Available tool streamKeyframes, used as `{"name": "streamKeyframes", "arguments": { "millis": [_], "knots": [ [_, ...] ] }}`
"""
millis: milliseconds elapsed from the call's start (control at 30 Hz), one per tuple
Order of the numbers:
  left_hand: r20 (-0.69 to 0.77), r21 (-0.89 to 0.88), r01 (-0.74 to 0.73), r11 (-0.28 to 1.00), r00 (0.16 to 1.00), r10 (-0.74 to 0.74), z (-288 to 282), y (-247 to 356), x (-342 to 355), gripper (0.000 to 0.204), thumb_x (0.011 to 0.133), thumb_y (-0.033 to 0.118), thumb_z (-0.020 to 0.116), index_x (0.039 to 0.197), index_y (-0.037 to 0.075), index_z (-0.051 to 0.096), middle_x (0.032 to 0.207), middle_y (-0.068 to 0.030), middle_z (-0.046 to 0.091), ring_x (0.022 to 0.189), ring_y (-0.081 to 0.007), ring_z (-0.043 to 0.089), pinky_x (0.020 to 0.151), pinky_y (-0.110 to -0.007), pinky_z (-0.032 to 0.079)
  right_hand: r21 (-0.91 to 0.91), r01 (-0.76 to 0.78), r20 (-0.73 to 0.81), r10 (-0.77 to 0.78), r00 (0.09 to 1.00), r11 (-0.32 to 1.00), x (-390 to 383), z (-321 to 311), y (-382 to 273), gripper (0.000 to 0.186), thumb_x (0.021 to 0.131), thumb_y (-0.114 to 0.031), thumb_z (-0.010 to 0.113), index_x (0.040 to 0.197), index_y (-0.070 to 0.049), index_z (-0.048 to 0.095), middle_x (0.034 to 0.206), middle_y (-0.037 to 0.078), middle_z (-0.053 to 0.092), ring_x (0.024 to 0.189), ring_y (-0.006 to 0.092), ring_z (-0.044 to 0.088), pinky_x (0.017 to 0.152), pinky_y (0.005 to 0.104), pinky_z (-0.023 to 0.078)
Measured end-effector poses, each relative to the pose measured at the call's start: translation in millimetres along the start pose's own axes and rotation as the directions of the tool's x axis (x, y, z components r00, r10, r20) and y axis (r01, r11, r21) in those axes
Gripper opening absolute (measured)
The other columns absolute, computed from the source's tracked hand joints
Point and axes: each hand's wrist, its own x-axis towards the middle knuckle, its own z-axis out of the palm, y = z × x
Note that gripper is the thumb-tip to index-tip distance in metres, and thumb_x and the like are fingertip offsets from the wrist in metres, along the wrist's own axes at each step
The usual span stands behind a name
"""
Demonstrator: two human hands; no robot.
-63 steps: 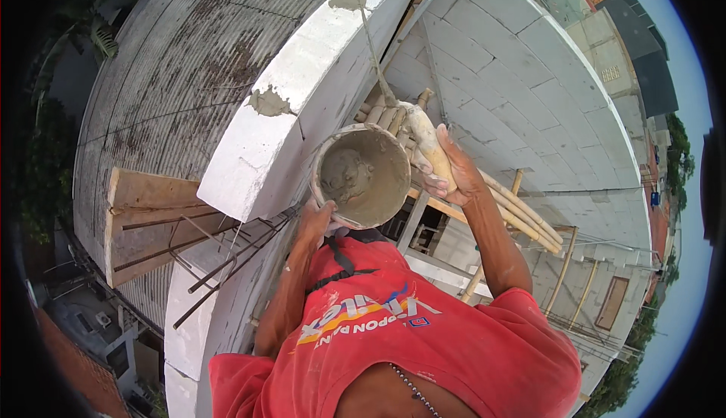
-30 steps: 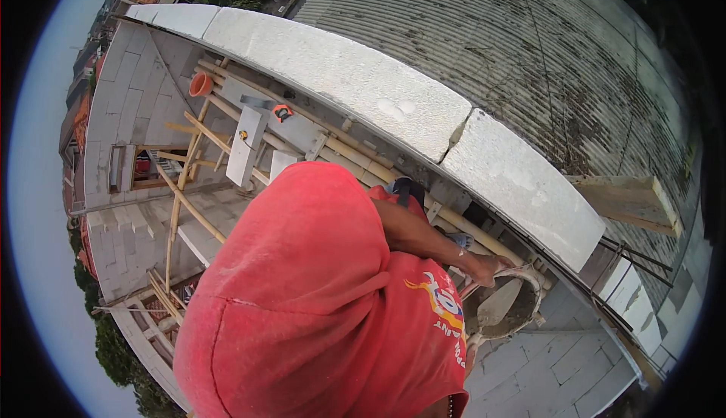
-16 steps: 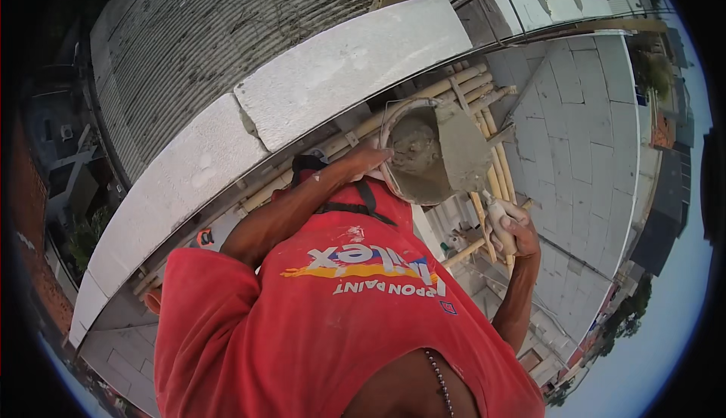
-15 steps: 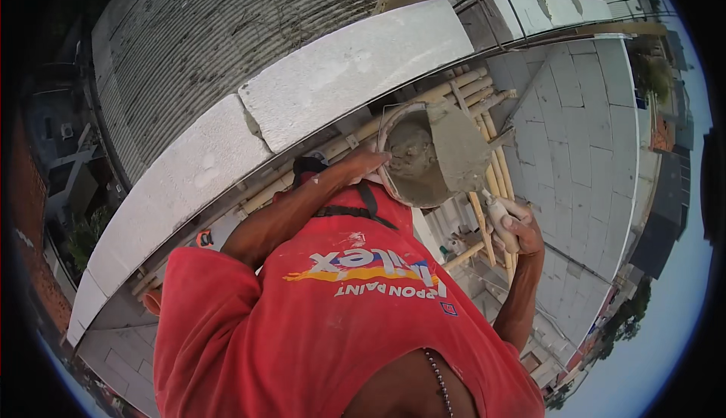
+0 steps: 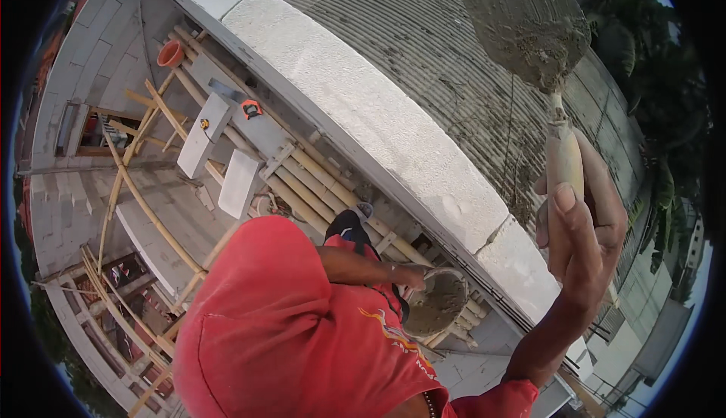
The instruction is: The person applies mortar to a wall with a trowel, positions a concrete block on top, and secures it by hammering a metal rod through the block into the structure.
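Observation:
My right hand [image 5: 576, 225] is closed round the pale handle of a trowel [image 5: 522, 17], raised at the upper right with grey mortar smeared over its blade. Lower in the picture, my left hand [image 5: 410, 277] grips the rim of a bucket [image 5: 439, 304] with grey mortar inside, held near my body. Behind the raised hand runs the top of a white block wall [image 5: 355, 116], with a cracked joint near its lower right end.
Bamboo scaffold poles [image 5: 306, 184] lie inside the wall with loose blocks [image 5: 239, 180], an orange bucket [image 5: 171, 54], a saw [image 5: 250, 109] and a tape measure [image 5: 204, 124]. A corrugated roof [image 5: 393, 17] lies beyond the wall. Pale block walls [image 5: 91, 47] stand at the left.
The view has swung round. My right hand has lifted the trowel out from the bucket to high at the right. My left hand still holds the bucket, now lower in view.

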Motion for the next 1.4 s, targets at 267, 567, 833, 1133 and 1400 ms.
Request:
{"name": "streamKeyframes", "arguments": {
  "millis": [267,567,833,1133,1400],
  "knots": [
    [-0.271,-0.259,-0.181,0.949,0.956,0.108,-25,-27,-28,0.073,0.086,0.008,0.060,0.153,0.007,0.031,0.116,-0.0145,0.061,0.088,-0.0264,0.066,0.069,-0.045,0.062,-0.225,0.593,0.445,-0.460,0.768,0.773,132,96,1,0.057,0.092,-0.043,0.067,0.135,-0.006,0.061,0.114,0.017,0.070,0.087,0.0245,0.069,0.076,0.0382,0.055],
    [-0.543,-0.471,-0.390,0.791,0.835,0.089,-66,-124,-81,0.079,0.085,0.006,0.059,0.156,0.009,0.025,0.119,-0.0151,0.060,0.086,-0.0280,0.067,0.065,-0.047,0.062,-0.017,0.571,0.679,-0.410,0.609,0.821,284,195,100,0.064,0.086,-0.033,0.071,0.142,-0.009,0.051,0.128,0.011,0.057,0.108,0.0249,0.059,0.093,0.0426,0.052],
    [-0.729,-0.503,-0.504,0.702,0.683,-0.033,-79,-146,-140,0.077,0.084,0.004,0.058,0.155,0.008,0.030,0.116,-0.0133,0.062,0.081,-0.0252,0.067,0.063,-0.039,0.061,-0.016,0.839,0.696,-0.597,0.400,0.544,324,284,154,0.061,0.093,-0.022,0.067,0.145,-0.001,0.044,0.138,0.020,0.053,0.122,0.0350,0.057,0.106,0.0419,0.045],
    [-0.811,-0.370,-0.235,0.899,0.555,-0.188,-111,-170,-135,0.063,0.083,0.016,0.066,0.139,-0.006,0.047,0.089,-0.0075,0.067,0.068,-0.0182,0.060,0.062,-0.035,0.051,-0.183,0.855,0.680,-0.566,0.466,0.485,324,193,202,0.056,0.094,-0.018,0.066,0.143,0.002,0.047,0.126,0.021,0.056,0.113,0.0355,0.057,0.098,0.0421,0.047],
    [-0.788,-0.427,-0.209,0.880,0.563,-0.248,-104,-108,-171,0.056,0.084,0.009,0.065,0.137,-0.004,0.052,0.104,-0.0097,0.067,0.083,-0.0193,0.062,0.074,-0.034,0.053,0.137,0.262,0.746,-0.274,0.608,0.955,310,146,95,0.045,0.097,-0.037,0.057,0.116,0.002,0.068,0.070,0.004,0.060,0.054,0.0115,0.056,0.054,0.0290,0.051]
  ]
}}
